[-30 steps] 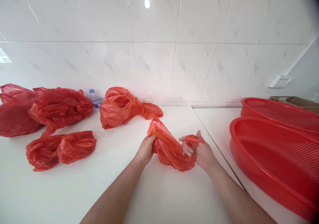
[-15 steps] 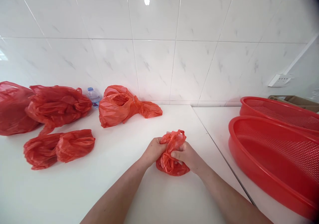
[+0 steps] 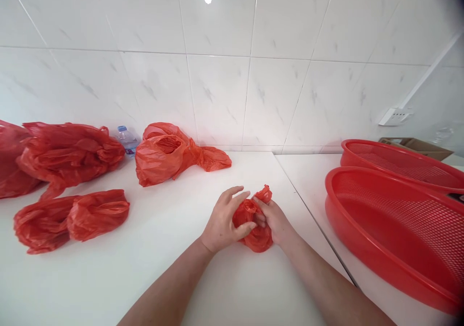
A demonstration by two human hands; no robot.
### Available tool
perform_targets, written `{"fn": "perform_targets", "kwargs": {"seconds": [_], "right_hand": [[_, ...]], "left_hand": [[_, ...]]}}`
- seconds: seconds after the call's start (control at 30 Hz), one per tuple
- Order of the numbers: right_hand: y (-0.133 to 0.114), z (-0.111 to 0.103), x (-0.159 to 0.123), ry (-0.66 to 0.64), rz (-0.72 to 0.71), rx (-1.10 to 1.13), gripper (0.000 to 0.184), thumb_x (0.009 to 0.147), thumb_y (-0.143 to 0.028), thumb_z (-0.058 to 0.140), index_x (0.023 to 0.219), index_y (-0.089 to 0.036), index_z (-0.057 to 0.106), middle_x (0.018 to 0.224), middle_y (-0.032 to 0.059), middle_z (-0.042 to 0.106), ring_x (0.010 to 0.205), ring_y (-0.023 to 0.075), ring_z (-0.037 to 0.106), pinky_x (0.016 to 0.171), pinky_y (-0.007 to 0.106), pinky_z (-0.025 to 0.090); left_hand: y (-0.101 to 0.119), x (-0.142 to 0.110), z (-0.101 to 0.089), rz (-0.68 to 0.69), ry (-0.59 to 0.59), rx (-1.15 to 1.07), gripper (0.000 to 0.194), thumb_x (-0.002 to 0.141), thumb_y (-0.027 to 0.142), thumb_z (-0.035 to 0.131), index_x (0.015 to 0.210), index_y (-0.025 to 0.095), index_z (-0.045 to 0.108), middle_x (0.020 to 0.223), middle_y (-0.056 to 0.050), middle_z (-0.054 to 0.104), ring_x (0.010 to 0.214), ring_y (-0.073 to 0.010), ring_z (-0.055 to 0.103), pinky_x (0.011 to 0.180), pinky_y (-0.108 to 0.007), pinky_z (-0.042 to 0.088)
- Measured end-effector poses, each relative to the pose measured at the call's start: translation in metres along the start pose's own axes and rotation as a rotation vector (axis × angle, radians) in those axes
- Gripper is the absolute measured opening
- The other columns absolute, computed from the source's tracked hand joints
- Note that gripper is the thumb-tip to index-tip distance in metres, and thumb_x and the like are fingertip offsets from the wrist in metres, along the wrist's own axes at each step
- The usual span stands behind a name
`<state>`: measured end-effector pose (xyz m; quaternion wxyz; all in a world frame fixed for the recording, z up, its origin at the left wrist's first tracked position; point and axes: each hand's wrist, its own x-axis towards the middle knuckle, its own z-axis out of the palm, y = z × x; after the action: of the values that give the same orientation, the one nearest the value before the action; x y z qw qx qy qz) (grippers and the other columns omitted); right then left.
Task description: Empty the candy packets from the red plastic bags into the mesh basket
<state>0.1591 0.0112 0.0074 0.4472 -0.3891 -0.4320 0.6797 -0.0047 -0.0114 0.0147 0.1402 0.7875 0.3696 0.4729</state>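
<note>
Being compressed between the two hands on the white bench (image 3: 235, 287) is a crumpled red plastic bag (image 3: 258, 240), which rests on the bench surface toward the front, near the joint with the adjoining bench section. The left hand (image 3: 222, 222) is found half open, its fingers spread and arched, with the thumb (image 3: 246, 228) touching the bag's left side; no firm grip is shown. The right hand (image 3: 274, 222) is more closed, its fingers being pressed onto the bag, and a pinched corner of film (image 3: 265, 194) is seen standing clear above them. Good handling is judged to require the film being pressed from both sides, trapped air being driven out and the loose corner being tucked in, so that the bundle is not allowed to spring open.

Further red bags are placed to the left: a bulky bundled bag (image 3: 68, 152), a pair of rolled bags (image 3: 72, 217) and an open bag (image 3: 157, 161) near the tiled wall (image 3: 217, 99). Two red perforated plastic baskets (image 3: 395, 224) stand at right. On the water bottle (image 3: 126, 141), the label is too small to be read; no other writing is legible.
</note>
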Motion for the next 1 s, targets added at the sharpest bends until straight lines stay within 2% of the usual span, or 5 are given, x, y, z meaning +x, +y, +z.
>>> {"fn": "perform_targets", "kwargs": {"seconds": [0.13,0.27,0.53,0.67,1.0], "right_hand": [[0.0,0.0,-0.002,-0.056,-0.03,-0.028,0.036,0.079,-0.048,0.06,0.063,-0.018,0.047,0.044,-0.0065,0.037,0.043,0.0073,0.034,0.046,0.022,0.029],[-0.004,0.0,-0.007,-0.213,-0.052,0.043,0.03,0.083,-0.05,0.054,0.086,-0.02,0.059,0.051,-0.0045,0.044,0.049,0.0096,0.041,0.055,0.024,0.037],[-0.002,-0.009,-0.007,-0.283,-0.063,-0.04,0.034,0.079,-0.049,0.06,0.094,-0.019,0.066,0.07,0.0002,0.057,0.062,0.0106,0.051,0.064,0.026,0.043],[-0.006,-0.009,-0.008,-0.315,-0.074,-0.096,0.035,0.07,-0.034,0.072,0.101,-0.023,0.063,0.093,0.0029,0.064,0.081,0.0151,0.059,0.077,0.032,0.046],[-0.003,-0.011,-0.002,0.126,-0.208,-0.627,0.031,0.07,-0.02,0.054,0.1,-0.026,0.06,0.071,-0.0027,0.058,0.062,0.0132,0.053,0.057,0.026,0.043]], "left_hand": [[0.001,0.0,0.005,-0.124,-0.035,-0.082,0.02,0.086,0.031,0.049,0.096,0.023,0.064,0.099,-0.007,0.061,0.091,-0.0196,0.056,0.081,-0.033,0.045],[-0.009,0.0,0.007,-0.431,0.054,-0.265,0.027,0.087,0.039,0.046,0.071,0.02,0.056,0.07,0.0,0.055,0.065,-0.0142,0.051,0.063,-0.027,0.042],[-0.01,0.003,0.002,-0.484,0.116,-0.331,0.021,0.085,0.037,0.05,0.081,0.02,0.062,0.11,-0.005,0.057,0.095,-0.0175,0.054,0.08,-0.028,0.042],[-0.008,0.002,0.002,-0.581,-0.032,-0.425,0.025,0.084,0.042,0.049,0.075,0.019,0.053,0.074,0.0,0.057,0.068,-0.0134,0.051,0.063,-0.025,0.041],[-0.001,0.001,0.005,-0.579,-0.052,-0.399,0.028,0.081,0.041,0.051,0.065,0.019,0.042,0.063,0.004,0.044,0.059,-0.0106,0.04,0.054,-0.022,0.033]]}}
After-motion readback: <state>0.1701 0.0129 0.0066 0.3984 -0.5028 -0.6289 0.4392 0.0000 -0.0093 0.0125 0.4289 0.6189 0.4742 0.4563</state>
